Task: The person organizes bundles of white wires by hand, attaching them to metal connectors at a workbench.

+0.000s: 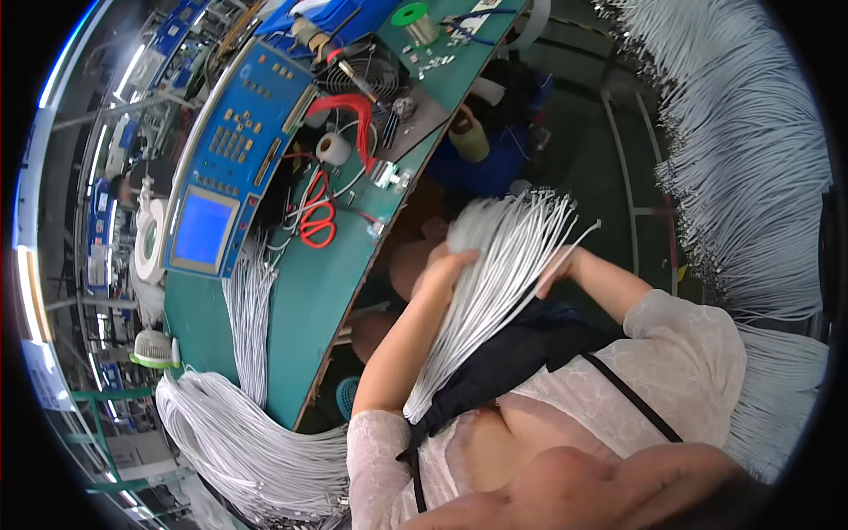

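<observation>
A thick fan of white cables lies across my lap, its small-tipped ends spread toward the far side. My left hand is closed round the left side of this bundle; part of the fingers is hidden behind the cables. At the bundle's right edge, my right hand has its fingers closed on a single white cable, which stands apart from the others with its connector end pointing up and right. The bundle's left upper part is blurred.
To the left, a green-topped bench carries a blue tester with a screen, red-handled scissors, red wires, a soldering iron and a solder spool. More white cables drape over the near bench end. Masses of cables hang at right.
</observation>
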Tool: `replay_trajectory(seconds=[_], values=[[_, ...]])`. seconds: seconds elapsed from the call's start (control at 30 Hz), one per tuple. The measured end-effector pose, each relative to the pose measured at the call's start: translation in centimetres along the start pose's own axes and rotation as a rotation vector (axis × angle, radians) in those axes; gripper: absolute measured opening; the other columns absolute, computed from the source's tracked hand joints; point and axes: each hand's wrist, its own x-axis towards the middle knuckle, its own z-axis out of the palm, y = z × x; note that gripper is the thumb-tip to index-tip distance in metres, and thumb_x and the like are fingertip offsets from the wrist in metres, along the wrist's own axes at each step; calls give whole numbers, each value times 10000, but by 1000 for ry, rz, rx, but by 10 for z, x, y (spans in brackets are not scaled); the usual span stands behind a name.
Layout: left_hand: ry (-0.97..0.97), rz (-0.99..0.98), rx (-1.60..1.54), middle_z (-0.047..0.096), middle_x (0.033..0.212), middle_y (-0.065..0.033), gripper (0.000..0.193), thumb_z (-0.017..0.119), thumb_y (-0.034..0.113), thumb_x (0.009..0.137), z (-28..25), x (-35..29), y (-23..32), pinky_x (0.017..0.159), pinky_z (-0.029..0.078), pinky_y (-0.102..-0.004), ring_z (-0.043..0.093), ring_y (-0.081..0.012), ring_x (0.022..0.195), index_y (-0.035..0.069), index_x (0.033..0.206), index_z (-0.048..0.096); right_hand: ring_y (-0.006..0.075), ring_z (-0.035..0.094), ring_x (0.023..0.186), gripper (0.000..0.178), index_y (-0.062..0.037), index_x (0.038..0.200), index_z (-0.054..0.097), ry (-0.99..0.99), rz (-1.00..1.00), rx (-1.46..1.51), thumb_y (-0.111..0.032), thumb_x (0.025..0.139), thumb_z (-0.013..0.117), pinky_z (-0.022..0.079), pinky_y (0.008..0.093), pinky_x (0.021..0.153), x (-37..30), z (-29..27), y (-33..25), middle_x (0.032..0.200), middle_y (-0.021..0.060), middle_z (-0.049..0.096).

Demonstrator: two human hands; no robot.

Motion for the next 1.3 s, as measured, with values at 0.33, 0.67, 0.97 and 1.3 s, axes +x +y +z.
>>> replay_trajectory(seconds=[0.33,0.67,0.97,1.3], values=[[-5,-51,-191,574,703,-64,148,608,154,761,-46,30,-3,609,483,-283,565,-192,661,22,805,558,260,588,816,246,12,916,582,497,-252,1334,-195,796,524,462,379,791,132,61,-31,856,138,614],[-120,42,-643,457,560,-15,158,530,121,749,-53,3,-11,487,390,-205,440,-120,500,74,630,439,253,610,768,222,51,909,579,301,-289,1220,-126,784,531,494,345,756,146,50,-55,831,166,617],[-485,504,-743,497,596,-40,203,456,234,791,-230,141,-101,555,427,-283,497,-150,574,113,629,475,266,589,707,221,61,808,575,658,-308,1077,-143,730,541,481,379,688,100,103,-35,785,168,611],[422,211,-920,544,627,-73,141,558,160,709,-112,31,-80,606,457,-317,537,-212,620,67,609,518,251,573,660,265,-8,979,516,479,-284,1356,-194,792,529,484,392,596,97,52,-37,716,105,573]])
